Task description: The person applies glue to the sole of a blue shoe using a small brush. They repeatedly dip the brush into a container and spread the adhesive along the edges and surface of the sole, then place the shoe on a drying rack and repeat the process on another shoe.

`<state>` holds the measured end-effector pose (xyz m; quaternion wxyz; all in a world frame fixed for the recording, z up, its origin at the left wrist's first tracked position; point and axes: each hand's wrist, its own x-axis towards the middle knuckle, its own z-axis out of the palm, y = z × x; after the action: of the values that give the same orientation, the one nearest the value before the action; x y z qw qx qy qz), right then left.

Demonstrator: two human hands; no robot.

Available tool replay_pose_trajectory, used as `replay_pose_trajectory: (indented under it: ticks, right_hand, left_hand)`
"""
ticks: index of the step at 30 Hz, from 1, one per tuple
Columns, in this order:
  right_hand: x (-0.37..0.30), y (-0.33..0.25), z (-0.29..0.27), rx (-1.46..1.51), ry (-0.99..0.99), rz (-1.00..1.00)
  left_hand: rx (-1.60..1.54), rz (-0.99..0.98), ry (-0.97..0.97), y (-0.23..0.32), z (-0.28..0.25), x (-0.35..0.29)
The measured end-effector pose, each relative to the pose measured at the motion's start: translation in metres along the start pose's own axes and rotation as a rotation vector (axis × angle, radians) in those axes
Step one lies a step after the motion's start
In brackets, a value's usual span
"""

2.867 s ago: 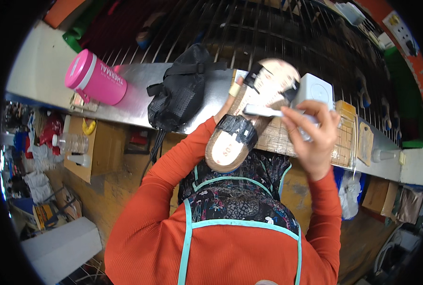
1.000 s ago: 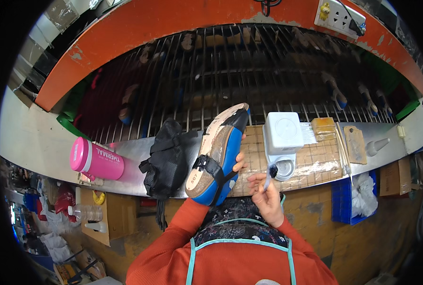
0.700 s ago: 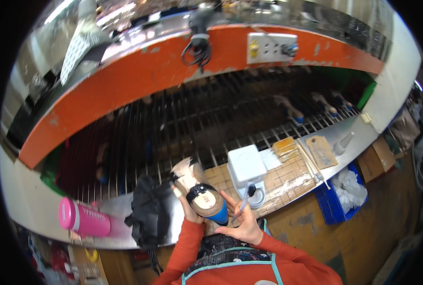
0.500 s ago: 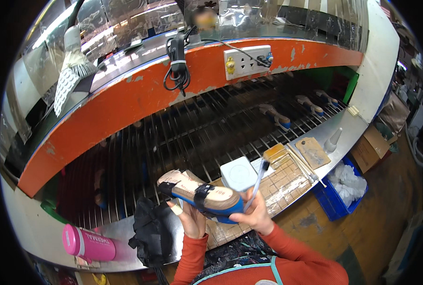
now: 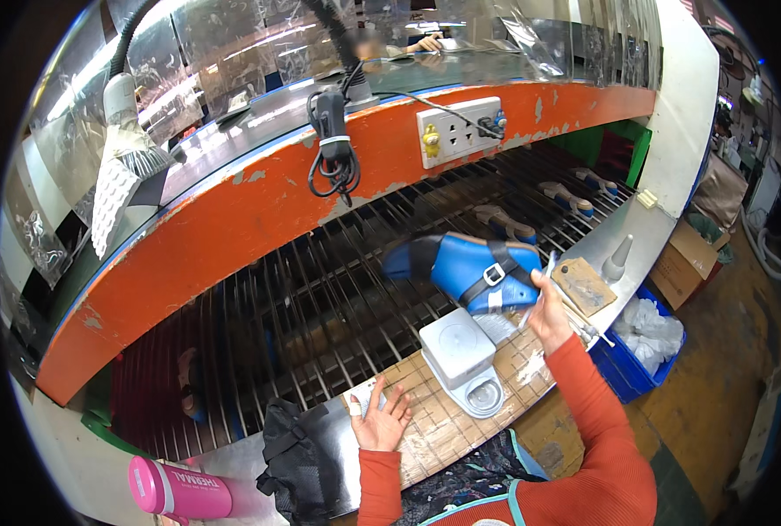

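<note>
the orange-fronted wire rack (image 5: 338, 289) runs the length of the station, with several sandals already lying on its rods farther along. in front of it the bench (image 5: 443, 421), topped with a gridded cutting mat, carries a white box-shaped container (image 5: 457, 349) on a round base, a worn wooden board (image 5: 583, 285) and a small cone-tipped bottle (image 5: 617, 258). the blue sandal (image 5: 469, 267) with a black buckled strap is up in the air over the front of the rack, not resting on anything. the right hand (image 5: 548, 307) is closed on the sandal's heel end and also has a thin brush (image 5: 539, 280) pinched in the same fingers. the left hand (image 5: 382, 421) lies spread and empty on the mat, holding nothing. risk noted: one hand carries both shoe and brush with the far end unsupported, so the sandal could tip or slip onto the rods, and the brush tip sits close enough to smear the strap. a pink flask (image 5: 180, 491) and black bag (image 5: 298, 456) lie at the bench's left end, well clear.
</note>
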<state>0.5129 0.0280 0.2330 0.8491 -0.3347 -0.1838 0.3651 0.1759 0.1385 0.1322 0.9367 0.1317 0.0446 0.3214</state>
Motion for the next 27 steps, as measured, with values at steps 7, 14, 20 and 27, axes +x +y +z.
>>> replay_pose_trajectory:
  ticks: [7, 14, 20, 27]
  right_hand:
    - [0.091, 0.027, -0.025, -0.209, 0.329, -0.112]
    - [0.115, 0.08, -0.024, -0.356, 0.236, -0.092]
    - [0.118, 0.116, -0.029, -0.804, 0.071, -0.104]
    - [0.125, 0.085, -0.012, -1.501, -0.271, 0.342]
  left_hand:
    - [-0.119, 0.024, 0.116, 0.002, -0.017, -0.001]
    - [-0.124, 0.01, 0.116, 0.003, -0.014, 0.001]
    - [-0.126, -0.006, 0.096, 0.004, -0.015, 0.002]
    - [-0.1, -0.019, 0.042, 0.006, -0.019, 0.002]
